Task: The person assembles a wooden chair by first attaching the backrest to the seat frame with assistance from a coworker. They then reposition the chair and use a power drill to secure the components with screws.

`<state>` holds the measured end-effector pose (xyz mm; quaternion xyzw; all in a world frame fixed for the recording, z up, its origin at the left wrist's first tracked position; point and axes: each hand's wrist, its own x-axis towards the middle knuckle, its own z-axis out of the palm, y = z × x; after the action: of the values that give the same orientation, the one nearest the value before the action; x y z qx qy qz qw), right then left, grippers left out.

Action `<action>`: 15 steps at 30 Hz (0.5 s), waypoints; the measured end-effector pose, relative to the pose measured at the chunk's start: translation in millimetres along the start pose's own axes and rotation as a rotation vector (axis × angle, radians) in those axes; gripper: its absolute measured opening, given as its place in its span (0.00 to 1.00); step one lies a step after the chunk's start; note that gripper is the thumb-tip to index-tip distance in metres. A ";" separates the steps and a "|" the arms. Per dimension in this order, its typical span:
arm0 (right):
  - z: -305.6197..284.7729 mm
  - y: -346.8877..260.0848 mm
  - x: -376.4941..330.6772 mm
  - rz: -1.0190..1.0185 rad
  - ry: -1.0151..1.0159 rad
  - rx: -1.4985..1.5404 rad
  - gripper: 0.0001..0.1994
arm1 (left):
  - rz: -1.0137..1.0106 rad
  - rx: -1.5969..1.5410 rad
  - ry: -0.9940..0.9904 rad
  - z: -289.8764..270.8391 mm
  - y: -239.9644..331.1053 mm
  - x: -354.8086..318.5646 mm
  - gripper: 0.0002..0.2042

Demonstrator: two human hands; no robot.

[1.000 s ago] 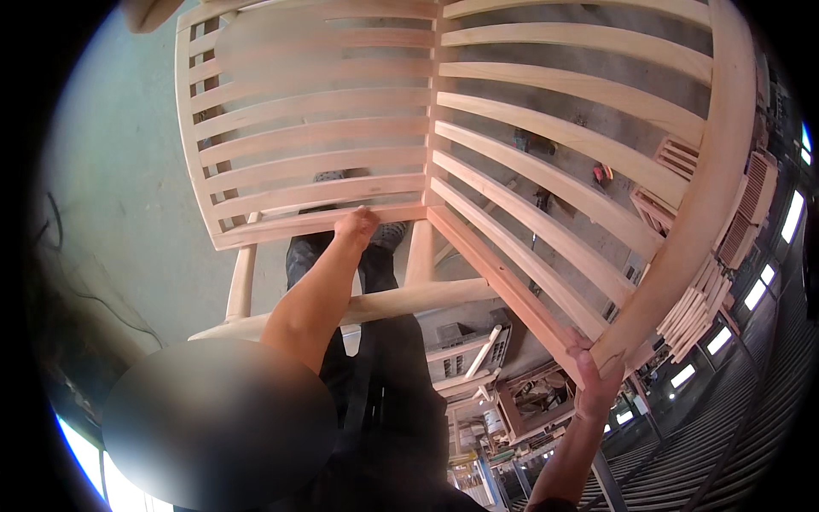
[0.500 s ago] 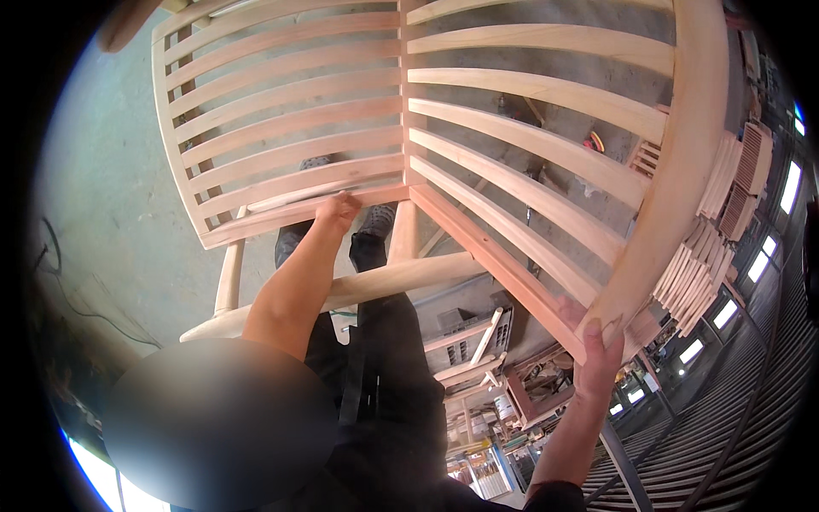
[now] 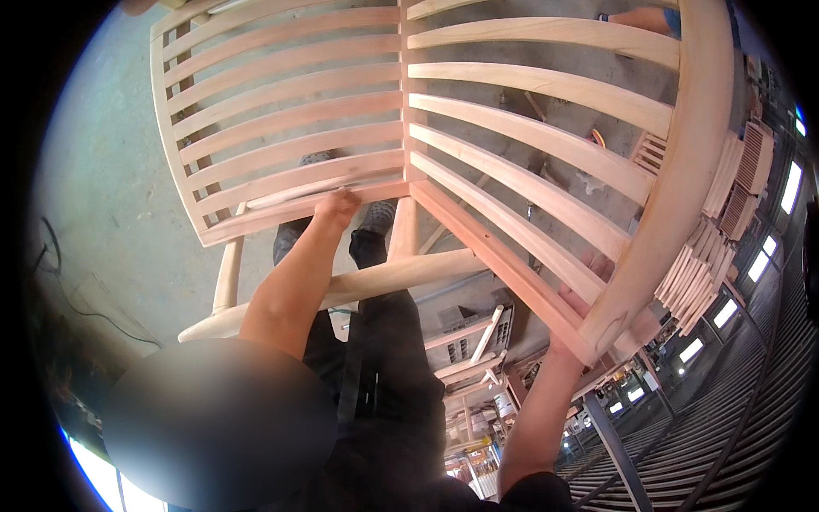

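A bare wooden bench [image 3: 478, 41] with two slatted panels meeting at an angle fills the upper middle. My left hand [image 3: 339, 203] is closed around the near rail [image 3: 264, 218] of the left panel. Behind the right panel, near its lower outer corner, is my right hand [image 3: 573, 297]. Some of its fingers show stretched out through the gaps between slats [image 3: 546, 256]; the end rail [image 3: 512, 277] and the thick curved outer rail [image 3: 657, 230] hide the rest. A rounded wooden bar [image 3: 409, 275] and a leg [image 3: 228, 277] sit nearer to me.
My legs [image 3: 388, 341] stand just below the bench. Another person's arm [image 3: 640, 19] shows beyond it at top right. Stacked slats [image 3: 695, 277] lie at the right, and a dark cable [image 3: 102, 316] runs over the floor at the left. Timber pieces [image 3: 478, 341] lie lower down.
My right hand has left the outer corner and slid up behind the right panel. The bench has shifted slightly. Another person's arm has appeared at top right. My left hand stays on its rail.
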<state>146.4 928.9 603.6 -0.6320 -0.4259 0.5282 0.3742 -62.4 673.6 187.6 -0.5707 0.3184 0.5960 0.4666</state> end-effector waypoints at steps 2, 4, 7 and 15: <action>-9.2 0.0 2.2 0.039 0.081 0.030 0.24 | 0.025 0.012 0.039 7.6 2.2 -1.8 0.03; -42.5 6.1 8.2 -0.022 0.095 -0.268 0.23 | 0.018 -0.003 0.029 3.7 4.3 -2.0 0.03; -56.4 26.1 16.1 -0.069 0.022 -0.508 0.23 | 0.010 -0.012 -0.002 4.7 7.5 2.2 0.03; -8.8 32.8 6.4 0.079 -0.154 0.099 0.26 | -0.007 -0.029 -0.046 5.3 11.5 6.9 0.02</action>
<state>160.3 923.0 572.5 -0.5866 -0.4017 0.6099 0.3501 -74.4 675.6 179.9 -0.5648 0.2969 0.6119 0.4673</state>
